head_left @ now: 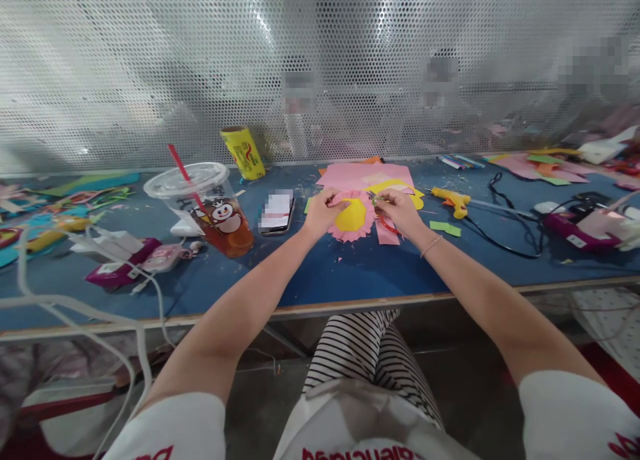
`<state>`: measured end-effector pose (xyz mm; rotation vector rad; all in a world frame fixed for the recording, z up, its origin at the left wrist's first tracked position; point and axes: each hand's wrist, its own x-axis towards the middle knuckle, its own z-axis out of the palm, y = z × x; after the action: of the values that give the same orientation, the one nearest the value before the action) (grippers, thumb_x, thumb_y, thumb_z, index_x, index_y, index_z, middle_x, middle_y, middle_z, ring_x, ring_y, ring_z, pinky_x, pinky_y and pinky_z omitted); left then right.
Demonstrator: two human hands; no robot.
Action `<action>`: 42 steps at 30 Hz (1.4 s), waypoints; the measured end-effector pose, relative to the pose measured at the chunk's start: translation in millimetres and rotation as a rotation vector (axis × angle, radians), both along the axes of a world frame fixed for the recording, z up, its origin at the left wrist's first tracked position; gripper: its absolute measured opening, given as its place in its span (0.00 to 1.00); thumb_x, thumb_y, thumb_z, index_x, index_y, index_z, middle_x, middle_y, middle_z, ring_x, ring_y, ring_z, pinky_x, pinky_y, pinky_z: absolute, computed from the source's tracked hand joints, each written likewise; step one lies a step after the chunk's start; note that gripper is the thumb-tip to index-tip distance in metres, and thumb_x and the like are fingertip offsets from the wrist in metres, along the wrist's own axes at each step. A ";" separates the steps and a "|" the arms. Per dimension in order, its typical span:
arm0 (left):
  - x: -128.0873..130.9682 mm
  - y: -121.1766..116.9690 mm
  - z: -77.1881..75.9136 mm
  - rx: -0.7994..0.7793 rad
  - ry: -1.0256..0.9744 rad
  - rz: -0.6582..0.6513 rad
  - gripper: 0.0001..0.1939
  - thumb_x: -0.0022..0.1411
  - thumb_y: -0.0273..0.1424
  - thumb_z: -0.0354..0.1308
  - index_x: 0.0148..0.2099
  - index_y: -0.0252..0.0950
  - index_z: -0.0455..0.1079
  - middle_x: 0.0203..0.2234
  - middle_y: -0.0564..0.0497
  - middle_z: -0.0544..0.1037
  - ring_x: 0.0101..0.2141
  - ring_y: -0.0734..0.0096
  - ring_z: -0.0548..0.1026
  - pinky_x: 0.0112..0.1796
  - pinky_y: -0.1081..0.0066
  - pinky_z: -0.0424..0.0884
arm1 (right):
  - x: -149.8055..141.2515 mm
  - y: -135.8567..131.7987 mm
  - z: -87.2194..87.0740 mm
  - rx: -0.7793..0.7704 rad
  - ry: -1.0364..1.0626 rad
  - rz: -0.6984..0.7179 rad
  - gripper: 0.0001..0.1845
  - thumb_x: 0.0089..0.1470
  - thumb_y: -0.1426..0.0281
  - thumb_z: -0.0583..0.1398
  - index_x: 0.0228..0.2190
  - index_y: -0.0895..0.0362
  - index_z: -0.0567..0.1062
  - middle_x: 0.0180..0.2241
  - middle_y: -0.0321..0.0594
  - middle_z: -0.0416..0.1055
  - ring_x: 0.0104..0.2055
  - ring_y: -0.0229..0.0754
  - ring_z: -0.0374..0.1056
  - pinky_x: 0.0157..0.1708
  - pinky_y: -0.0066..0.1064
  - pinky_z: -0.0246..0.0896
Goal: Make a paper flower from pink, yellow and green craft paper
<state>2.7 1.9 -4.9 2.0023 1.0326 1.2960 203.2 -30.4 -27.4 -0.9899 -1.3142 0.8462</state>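
A pink paper flower with a yellow round centre lies on the blue table in front of me. My left hand pinches its upper left edge, fingers closed. My right hand is closed at the flower's right side and holds scissors with red handles, whose blades point at the petals. Pink and yellow paper sheets lie just behind the flower.
A plastic cup of tea with a red straw and a phone stand left of the flower. A yellow glue gun with a black cable lies right. Paper scraps, chargers and cables litter both ends. A perforated metal screen backs the table.
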 end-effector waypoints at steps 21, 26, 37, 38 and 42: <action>0.3 -13.0 4.4 0.204 0.036 0.076 0.05 0.53 0.31 0.57 0.32 0.35 0.68 0.28 0.52 0.72 0.30 0.73 0.66 0.34 0.72 0.60 | -7.4 -6.6 7.0 0.095 0.036 0.053 0.18 0.37 0.61 0.66 0.31 0.52 0.69 0.30 0.33 0.68 0.32 0.35 0.65 0.36 0.30 0.64; 0.8 -19.8 6.1 0.381 0.106 0.071 0.02 0.55 0.29 0.55 0.32 0.36 0.68 0.28 0.50 0.72 0.32 0.70 0.67 0.37 0.70 0.61 | -6.1 -18.6 14.4 0.309 -0.290 -0.147 0.11 0.44 0.65 0.63 0.32 0.53 0.69 0.35 0.38 0.70 0.36 0.40 0.67 0.39 0.35 0.65; -4.3 -16.3 0.5 0.763 0.299 0.057 0.10 0.50 0.20 0.49 0.30 0.38 0.68 0.30 0.50 0.74 0.36 0.67 0.68 0.40 0.64 0.60 | 12.5 -30.8 18.7 0.851 -0.816 -0.376 0.09 0.49 0.75 0.57 0.31 0.48 0.72 0.34 0.38 0.73 0.43 0.44 0.67 0.46 0.43 0.61; -5.0 -16.9 1.3 0.790 0.316 0.069 0.10 0.51 0.20 0.49 0.29 0.39 0.68 0.29 0.51 0.74 0.35 0.67 0.68 0.39 0.64 0.59 | 12.6 -31.3 18.7 0.855 -0.838 -0.384 0.09 0.50 0.74 0.57 0.32 0.48 0.72 0.34 0.38 0.73 0.43 0.45 0.67 0.46 0.43 0.61; -6.7 -18.1 4.4 0.922 0.325 0.085 0.11 0.52 0.19 0.48 0.29 0.39 0.67 0.28 0.52 0.75 0.34 0.69 0.68 0.37 0.65 0.59 | 11.0 -34.4 20.4 0.934 -0.881 -0.390 0.12 0.50 0.74 0.56 0.37 0.49 0.70 0.37 0.39 0.72 0.44 0.44 0.66 0.46 0.43 0.60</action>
<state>-4.0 -16.2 -0.5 2.9466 0.6974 1.7292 214.3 -64.8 -6.9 -0.7909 -1.8723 -0.5893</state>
